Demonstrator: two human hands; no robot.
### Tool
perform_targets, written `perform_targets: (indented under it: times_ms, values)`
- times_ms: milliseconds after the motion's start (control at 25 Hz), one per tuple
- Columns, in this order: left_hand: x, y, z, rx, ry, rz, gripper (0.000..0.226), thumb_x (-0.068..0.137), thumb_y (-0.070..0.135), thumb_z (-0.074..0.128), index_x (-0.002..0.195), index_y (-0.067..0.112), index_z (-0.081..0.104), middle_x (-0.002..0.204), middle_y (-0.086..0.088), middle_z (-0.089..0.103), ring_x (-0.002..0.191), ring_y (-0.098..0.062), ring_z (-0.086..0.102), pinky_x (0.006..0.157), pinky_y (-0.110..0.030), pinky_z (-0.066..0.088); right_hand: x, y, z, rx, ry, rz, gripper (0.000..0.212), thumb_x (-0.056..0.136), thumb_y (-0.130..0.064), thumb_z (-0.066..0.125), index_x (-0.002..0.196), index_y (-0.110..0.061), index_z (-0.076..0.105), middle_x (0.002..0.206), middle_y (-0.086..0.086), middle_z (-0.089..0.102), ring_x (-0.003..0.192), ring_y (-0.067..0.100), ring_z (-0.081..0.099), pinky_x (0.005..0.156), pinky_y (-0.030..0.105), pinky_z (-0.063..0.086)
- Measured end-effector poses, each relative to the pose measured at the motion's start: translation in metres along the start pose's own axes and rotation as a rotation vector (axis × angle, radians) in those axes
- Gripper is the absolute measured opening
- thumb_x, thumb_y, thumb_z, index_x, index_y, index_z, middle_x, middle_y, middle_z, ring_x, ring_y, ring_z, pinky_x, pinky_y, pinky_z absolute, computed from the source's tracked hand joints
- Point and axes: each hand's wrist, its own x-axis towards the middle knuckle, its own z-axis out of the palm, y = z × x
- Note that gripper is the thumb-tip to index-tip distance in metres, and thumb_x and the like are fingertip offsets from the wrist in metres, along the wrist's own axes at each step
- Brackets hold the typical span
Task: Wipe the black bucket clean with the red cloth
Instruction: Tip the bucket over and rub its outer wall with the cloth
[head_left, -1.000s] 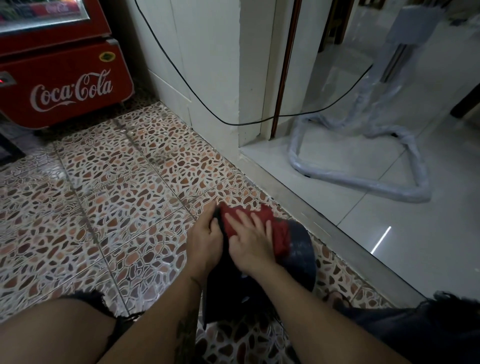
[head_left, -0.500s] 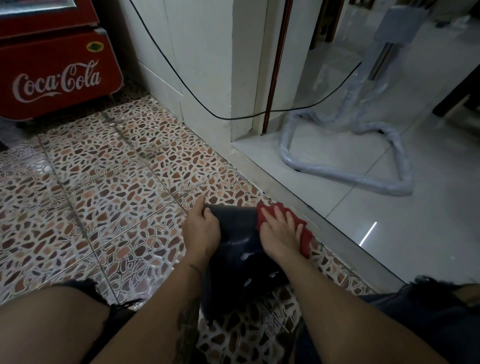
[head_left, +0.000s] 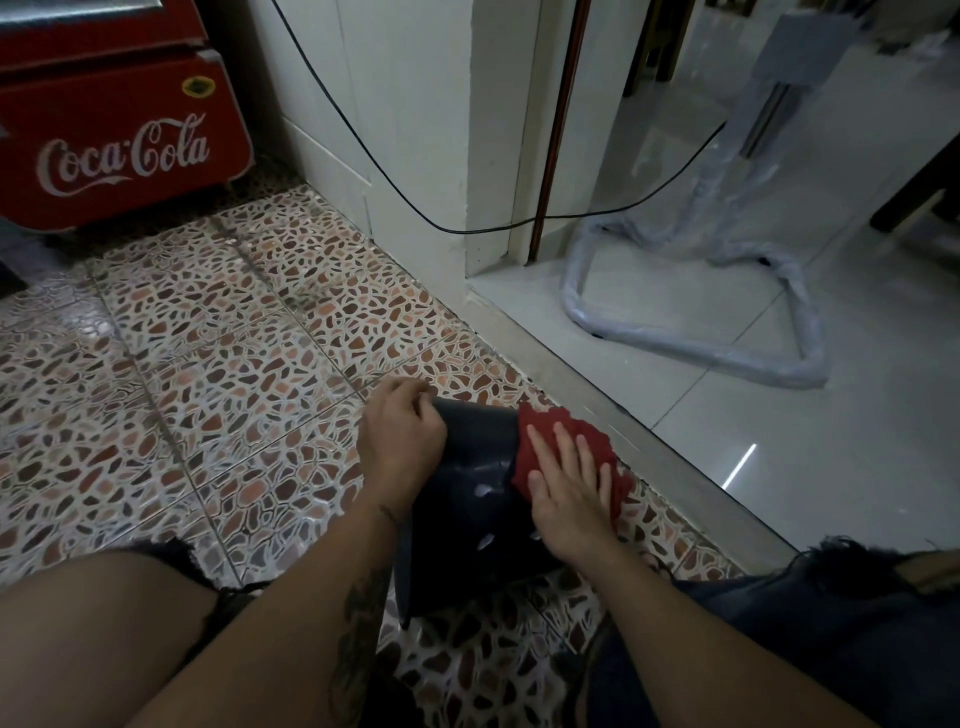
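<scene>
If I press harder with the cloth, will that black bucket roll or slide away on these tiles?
Probably it would roll: the black bucket lies on its side, rounded wall up. The tiled floor looks glossy, so sliding seems likely too. The left hand grips its far end, which should steady it while the right hand presses the red cloth.

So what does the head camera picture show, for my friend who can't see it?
A person sitting on a pebble-patterned tile floor wipes a black bucket lying on its side: the right hand presses a red cloth flat against it while the left hand grips its far end. A red Coca-Cola cooler stands behind.
</scene>
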Motion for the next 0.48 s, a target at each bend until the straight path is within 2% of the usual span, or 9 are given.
perform_targets:
  times_ms: [80, 120, 200, 240, 360, 480]
  values:
    - [-0.018, -0.006, -0.008, 0.072, -0.056, 0.064, 0.04, 0.095, 0.026, 0.045, 0.131, 0.016, 0.059, 0.138, 0.001, 0.052, 0.125, -0.02, 0.05, 0.1, -0.033, 0.041, 0.013, 0.0, -0.002, 0.0, -0.007, 0.046, 0.055, 0.104, -0.046, 0.011, 0.156, -0.05, -0.004, 0.17, -0.01, -0.013, 0.153, 0.015, -0.018, 0.121, 0.051, -0.014]
    - [-0.03, -0.01, -0.011, 0.106, -0.09, 0.073, 0.047, 0.097, 0.029, 0.043, 0.143, 0.018, 0.048, 0.149, 0.001, 0.044, 0.132, -0.019, 0.045, 0.105, -0.036, 0.039, 0.02, -0.003, -0.005, 0.01, -0.01, 0.065, 0.055, 0.104, -0.045, 0.012, 0.157, -0.049, -0.003, 0.17, -0.009, -0.012, 0.154, 0.016, -0.017, 0.121, 0.052, -0.014]
    - [-0.053, -0.016, -0.013, 0.157, -0.156, 0.085, 0.056, 0.101, 0.032, 0.036, 0.155, 0.023, 0.026, 0.159, 0.003, 0.032, 0.135, -0.018, 0.043, 0.104, -0.035, 0.039, 0.03, -0.008, -0.01, 0.021, -0.017, 0.094, 0.055, 0.105, -0.044, 0.014, 0.158, -0.047, 0.0, 0.17, -0.007, -0.009, 0.154, 0.019, -0.015, 0.121, 0.052, -0.014]
    - [-0.059, -0.016, -0.014, 0.163, -0.162, 0.097, 0.056, 0.102, 0.032, 0.033, 0.156, 0.024, 0.02, 0.16, 0.003, 0.031, 0.132, -0.019, 0.046, 0.099, -0.033, 0.041, 0.032, -0.009, -0.012, 0.026, -0.027, 0.103, 0.055, 0.105, -0.043, 0.015, 0.159, -0.046, 0.002, 0.17, -0.006, -0.009, 0.155, 0.02, -0.014, 0.122, 0.053, -0.013]
    - [-0.051, -0.008, -0.014, 0.148, -0.166, 0.081, 0.051, 0.101, 0.025, 0.032, 0.152, 0.022, 0.026, 0.152, -0.001, 0.043, 0.118, -0.025, 0.057, 0.093, -0.037, 0.048, 0.022, -0.015, -0.015, 0.01, -0.062, 0.051, 0.055, 0.107, -0.04, 0.021, 0.159, -0.044, 0.003, 0.171, -0.005, -0.009, 0.155, 0.026, -0.013, 0.122, 0.053, -0.011]
    - [-0.031, 0.002, -0.015, 0.147, -0.174, 0.05, 0.035, 0.097, 0.017, 0.036, 0.13, 0.016, 0.045, 0.128, -0.012, 0.06, 0.101, -0.029, 0.059, 0.084, -0.041, 0.049, 0.001, -0.045, -0.009, 0.037, -0.065, -0.244, 0.058, 0.106, -0.033, 0.028, 0.16, -0.041, 0.009, 0.171, -0.007, -0.006, 0.155, 0.026, -0.011, 0.121, 0.049, -0.01]
